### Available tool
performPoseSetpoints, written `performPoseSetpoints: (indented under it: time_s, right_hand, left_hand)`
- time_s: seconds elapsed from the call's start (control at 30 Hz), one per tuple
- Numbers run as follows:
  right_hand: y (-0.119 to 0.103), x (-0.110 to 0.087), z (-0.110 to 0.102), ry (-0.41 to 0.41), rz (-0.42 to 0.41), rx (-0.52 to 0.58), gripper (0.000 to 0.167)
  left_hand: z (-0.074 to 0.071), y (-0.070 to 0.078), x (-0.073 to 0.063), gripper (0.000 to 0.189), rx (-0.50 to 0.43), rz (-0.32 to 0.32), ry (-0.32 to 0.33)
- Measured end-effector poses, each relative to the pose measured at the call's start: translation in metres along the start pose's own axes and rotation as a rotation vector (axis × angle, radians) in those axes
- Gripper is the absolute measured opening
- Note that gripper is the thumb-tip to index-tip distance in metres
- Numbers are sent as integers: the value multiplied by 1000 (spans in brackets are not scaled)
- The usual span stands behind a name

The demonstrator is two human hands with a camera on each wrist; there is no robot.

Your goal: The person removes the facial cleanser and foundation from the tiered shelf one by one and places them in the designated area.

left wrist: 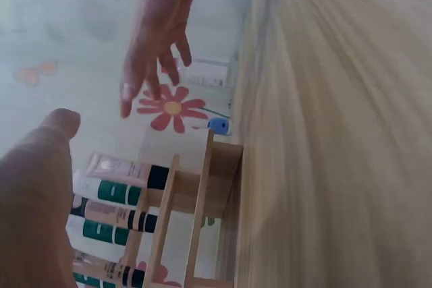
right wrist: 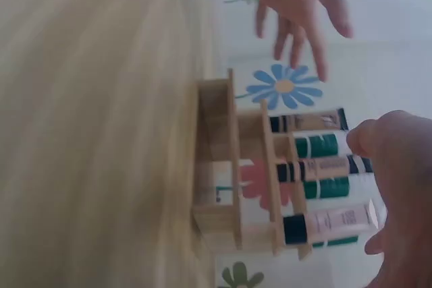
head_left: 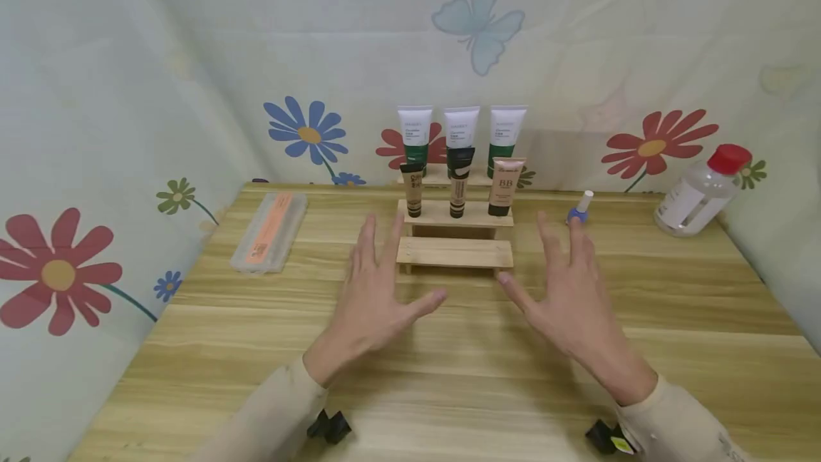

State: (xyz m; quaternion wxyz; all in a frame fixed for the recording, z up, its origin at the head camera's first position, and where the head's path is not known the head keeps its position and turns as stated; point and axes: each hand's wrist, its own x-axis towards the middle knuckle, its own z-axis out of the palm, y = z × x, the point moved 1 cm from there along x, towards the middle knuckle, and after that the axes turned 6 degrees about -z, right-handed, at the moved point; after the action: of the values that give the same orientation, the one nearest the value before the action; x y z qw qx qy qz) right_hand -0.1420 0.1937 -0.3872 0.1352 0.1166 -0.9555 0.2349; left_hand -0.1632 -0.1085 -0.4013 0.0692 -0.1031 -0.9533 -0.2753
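My left hand (head_left: 368, 301) hovers over the table in front of a stepped wooden rack (head_left: 455, 254), fingers spread and nothing held. On the other side my right hand (head_left: 574, 305) is spread in the same way, its fingertips close to a small blue bottle with a white cap (head_left: 579, 209) in the head view. Three white-and-green tubes (head_left: 462, 127) stand on the rack's top step. The middle step carries a beige tube with a black top (head_left: 414, 191), a slim tube with a black cap (head_left: 458, 187) and a pink BB cream tube (head_left: 504, 187). The lowest step is bare.
To the left lies a flat clear plastic case (head_left: 269, 234) with an orange label. A clear bottle with a red cap (head_left: 702, 191) stands at the table's right back corner. Behind the wooden table (head_left: 449, 376) hangs a flower-printed cloth (head_left: 359, 41).
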Motion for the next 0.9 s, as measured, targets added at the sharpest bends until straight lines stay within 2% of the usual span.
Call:
performPoseSetpoints:
  time_s: [0.13,0.27,0.37,0.47,0.57,0.67,0.9]
  right_hand:
    - [14,17,-15,102,-18,241,92]
    - [33,34,-21,209,-53,417,75]
    - [46,45,-23,226,-51,533,71]
    - [54,53,-22,221,-43,641,68]
    - [57,62,-17,223,-44,707,65]
    - [55,73,-10,238,-61,754,62]
    - [46,100,3,264,-64,832,55]
  left_hand:
    - [2,-10,16,113,-220,-55,10]
    - [12,-27,31,90,-463,-130,17]
    - [21,-40,40,74,-654,-169,9]
    - [29,-51,46,62,-788,-186,-11]
    - [35,-59,50,52,-839,-189,-38]
    - [37,-64,53,44,-847,-184,-55]
    - [41,-68,57,30,-785,-153,-67]
